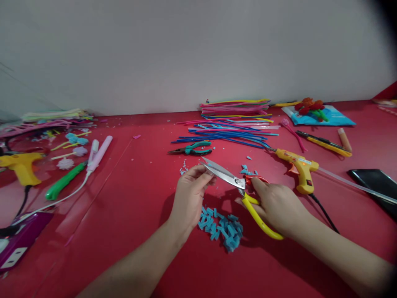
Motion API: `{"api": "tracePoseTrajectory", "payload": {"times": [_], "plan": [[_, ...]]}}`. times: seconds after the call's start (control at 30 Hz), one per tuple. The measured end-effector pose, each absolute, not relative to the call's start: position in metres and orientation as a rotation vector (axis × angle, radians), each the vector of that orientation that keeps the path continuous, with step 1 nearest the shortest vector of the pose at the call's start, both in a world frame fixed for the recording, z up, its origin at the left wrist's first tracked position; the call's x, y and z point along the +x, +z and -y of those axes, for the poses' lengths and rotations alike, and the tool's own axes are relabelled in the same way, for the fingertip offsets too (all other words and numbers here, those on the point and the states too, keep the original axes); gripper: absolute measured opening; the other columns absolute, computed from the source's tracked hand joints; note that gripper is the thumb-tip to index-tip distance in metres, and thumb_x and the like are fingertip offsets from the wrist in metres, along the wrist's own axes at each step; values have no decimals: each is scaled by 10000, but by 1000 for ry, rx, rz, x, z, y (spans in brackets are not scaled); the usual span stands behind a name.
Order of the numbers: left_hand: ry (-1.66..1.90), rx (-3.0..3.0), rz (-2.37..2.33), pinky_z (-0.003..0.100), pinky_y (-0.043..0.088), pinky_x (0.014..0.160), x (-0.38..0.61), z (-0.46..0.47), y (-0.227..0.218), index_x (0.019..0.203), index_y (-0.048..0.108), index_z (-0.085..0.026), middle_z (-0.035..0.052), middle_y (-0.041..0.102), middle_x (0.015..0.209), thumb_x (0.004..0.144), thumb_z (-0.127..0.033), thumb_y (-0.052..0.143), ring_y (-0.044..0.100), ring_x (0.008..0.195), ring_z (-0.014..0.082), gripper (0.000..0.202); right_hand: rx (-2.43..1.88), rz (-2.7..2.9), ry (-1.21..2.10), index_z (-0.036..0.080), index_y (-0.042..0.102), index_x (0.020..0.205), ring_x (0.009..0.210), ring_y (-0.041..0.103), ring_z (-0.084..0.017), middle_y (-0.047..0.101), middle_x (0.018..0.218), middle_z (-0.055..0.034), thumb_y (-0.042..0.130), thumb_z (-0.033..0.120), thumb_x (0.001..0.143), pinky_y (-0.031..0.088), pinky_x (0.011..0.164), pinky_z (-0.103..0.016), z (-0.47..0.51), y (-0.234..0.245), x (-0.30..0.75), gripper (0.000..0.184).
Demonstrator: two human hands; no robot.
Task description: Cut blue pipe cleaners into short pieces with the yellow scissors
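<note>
My right hand (279,203) grips scissors (228,176) with one red and one yellow handle, their blades a little apart and pointing up and left. My left hand (194,190) pinches at the blade tips, where a small light-blue piece (209,164) shows by the fingertips; most of it is hidden. Below the scissors, between my wrists, lies a heap of short cut blue pieces (221,227). A smaller group of blue bits (248,170) sits just beyond the red handle. Tiny pale scraps (183,169) lie behind my left hand.
Teal-handled pliers (195,149) lie beyond my hands, before bundles of coloured pipe cleaners (229,132). At right are a yellow glue gun (300,165), a cutter knife (324,143) and a phone (376,186). Another glue gun (25,165), a green-handled tool (65,182) and a purple power strip (21,244) occupy the left.
</note>
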State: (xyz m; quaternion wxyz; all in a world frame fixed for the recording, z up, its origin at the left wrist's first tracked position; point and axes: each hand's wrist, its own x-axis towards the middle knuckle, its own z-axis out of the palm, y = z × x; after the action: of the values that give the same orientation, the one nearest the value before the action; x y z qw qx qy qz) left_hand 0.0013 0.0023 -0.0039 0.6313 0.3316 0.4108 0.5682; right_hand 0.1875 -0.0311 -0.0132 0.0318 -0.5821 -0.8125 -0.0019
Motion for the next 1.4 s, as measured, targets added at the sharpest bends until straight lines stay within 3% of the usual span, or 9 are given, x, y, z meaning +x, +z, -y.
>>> {"api": "tracePoseTrajectory", "payload": {"times": [0.67, 0.83, 0.93, 1.07, 1.17, 1.4], "plan": [[1268, 802, -968, 221, 408, 647, -1, -2, -3, 693, 608, -150, -16, 567, 654, 655, -162, 602, 509, 607, 71, 41, -1809, 2497, -4, 179, 402, 735, 416, 477, -140, 527, 504, -14, 286, 540, 782, 111, 427, -254, 31, -13, 190, 382], [1248, 848, -960, 209, 396, 638, -2, -3, -2, 727, 623, -152, -16, 575, 664, 660, -172, 595, 503, 610, 64, 75, -1869, 2458, 9, 180, 417, 702, 426, 472, -143, 520, 495, -22, 344, 486, 770, 112, 435, -256, 28, -12, 191, 322], [1224, 821, -954, 210, 397, 612, 0, -3, -2, 727, 608, -142, -10, 571, 657, 656, -170, 604, 506, 597, 70, 77, -1849, 2322, 203, 180, 434, 698, 442, 453, -129, 512, 510, -12, 406, 448, 745, 157, 436, -244, 26, -11, 188, 273], [987, 822, -894, 210, 395, 583, 5, 2, 0, 729, 592, -139, 5, 588, 659, 671, -182, 603, 516, 578, 78, 73, -1672, 1905, 788, 183, 460, 697, 455, 418, -87, 467, 526, 30, 445, 416, 736, 251, 425, -207, 27, -7, 179, 237], [779, 854, -850, 205, 386, 563, 9, 7, 0, 743, 590, -134, 18, 593, 657, 697, -211, 580, 519, 572, 81, 90, -1573, 1563, 1201, 184, 485, 750, 351, 353, -58, 390, 439, 76, 461, 414, 731, 262, 364, -185, 29, -1, 173, 232], [572, 927, -818, 207, 385, 557, 12, 12, 0, 736, 600, -110, 24, 558, 643, 695, -241, 573, 498, 555, 78, 140, -1426, 1361, 1419, 193, 491, 759, 284, 337, -61, 362, 342, 104, 488, 361, 721, 273, 317, -175, 31, 4, 170, 172]]}}
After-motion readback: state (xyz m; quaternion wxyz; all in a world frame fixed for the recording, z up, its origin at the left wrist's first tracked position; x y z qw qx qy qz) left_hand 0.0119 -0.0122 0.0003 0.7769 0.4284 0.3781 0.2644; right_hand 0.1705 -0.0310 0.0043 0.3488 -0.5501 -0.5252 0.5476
